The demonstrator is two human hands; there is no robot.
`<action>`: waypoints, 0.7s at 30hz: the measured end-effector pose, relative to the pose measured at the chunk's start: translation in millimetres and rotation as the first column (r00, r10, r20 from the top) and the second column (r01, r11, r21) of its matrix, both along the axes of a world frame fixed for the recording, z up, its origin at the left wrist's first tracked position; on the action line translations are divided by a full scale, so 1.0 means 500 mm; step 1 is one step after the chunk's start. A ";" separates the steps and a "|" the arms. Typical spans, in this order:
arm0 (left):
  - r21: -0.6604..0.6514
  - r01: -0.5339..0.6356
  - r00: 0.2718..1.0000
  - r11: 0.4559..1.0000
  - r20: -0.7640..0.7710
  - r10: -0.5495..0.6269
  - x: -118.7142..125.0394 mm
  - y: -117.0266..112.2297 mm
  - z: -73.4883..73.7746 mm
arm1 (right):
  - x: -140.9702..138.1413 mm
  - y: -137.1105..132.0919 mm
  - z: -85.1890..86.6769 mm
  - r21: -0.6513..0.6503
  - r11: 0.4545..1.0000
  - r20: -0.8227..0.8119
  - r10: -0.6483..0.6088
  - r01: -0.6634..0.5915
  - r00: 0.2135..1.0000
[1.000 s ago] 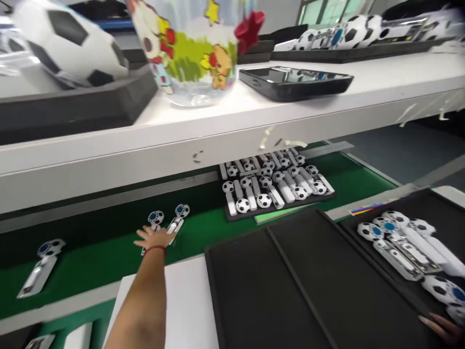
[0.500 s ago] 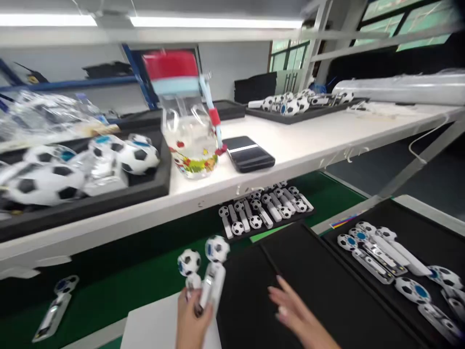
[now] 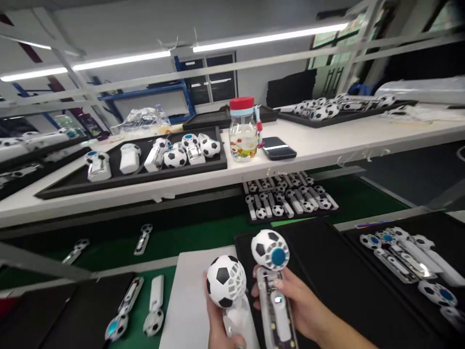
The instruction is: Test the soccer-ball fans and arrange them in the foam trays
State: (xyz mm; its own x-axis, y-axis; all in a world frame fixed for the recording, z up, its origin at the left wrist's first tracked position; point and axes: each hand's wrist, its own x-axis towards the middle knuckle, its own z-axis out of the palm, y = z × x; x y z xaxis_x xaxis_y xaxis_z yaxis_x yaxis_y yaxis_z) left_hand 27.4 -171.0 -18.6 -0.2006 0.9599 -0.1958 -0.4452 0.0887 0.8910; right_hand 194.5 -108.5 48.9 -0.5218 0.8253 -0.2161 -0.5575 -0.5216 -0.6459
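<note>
My left hand (image 3: 218, 325) grips the white handle of a football-patterned handheld fan half (image 3: 226, 282), head up, black and white face towards me. My right hand (image 3: 300, 305) is closed round a second fan part (image 3: 271, 281), whose round head shows a blue centre and whose open handle shows a small lit circuit board. The two pieces stand side by side, close together, above a white board (image 3: 189, 300) and the edge of a black tray (image 3: 327, 281).
A green conveyor belt (image 3: 189, 237) carries loose fan parts (image 3: 143, 238) and a tray of several small fans (image 3: 286, 198). At right a black tray holds more parts (image 3: 403, 252). The white shelf (image 3: 327, 140) above bears trays of fans, a red-capped bottle (image 3: 243, 128) and a phone (image 3: 278, 148).
My left hand took two fan pieces off the belt and drew them towards me. My right hand came in and took one. The view rose to the shelf.
</note>
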 end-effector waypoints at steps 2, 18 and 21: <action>0.021 0.046 0.976 0.999 0.214 -0.050 0.000 -0.023 0.022 | 0.013 -0.016 -0.005 -0.010 0.999 -0.048 0.046 -0.047 0.998; -0.270 0.329 0.738 0.905 0.671 -0.068 0.037 -0.173 -0.008 | 0.091 -0.125 -0.039 -0.104 0.990 0.131 -0.082 0.096 0.988; -0.220 0.483 0.728 0.848 0.639 -0.249 0.030 -0.217 -0.027 | 0.102 -0.179 -0.072 -0.185 0.983 0.086 0.018 -0.002 0.996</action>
State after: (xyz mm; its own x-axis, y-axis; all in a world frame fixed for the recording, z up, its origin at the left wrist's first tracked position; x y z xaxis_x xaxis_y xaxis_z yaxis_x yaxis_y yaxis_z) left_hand 42.4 -279.4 -32.3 0.4125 0.7718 -0.4839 -0.7150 0.6035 0.3530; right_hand 245.4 -198.2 12.8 -0.5022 0.7621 -0.4087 -0.4977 -0.6412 -0.5841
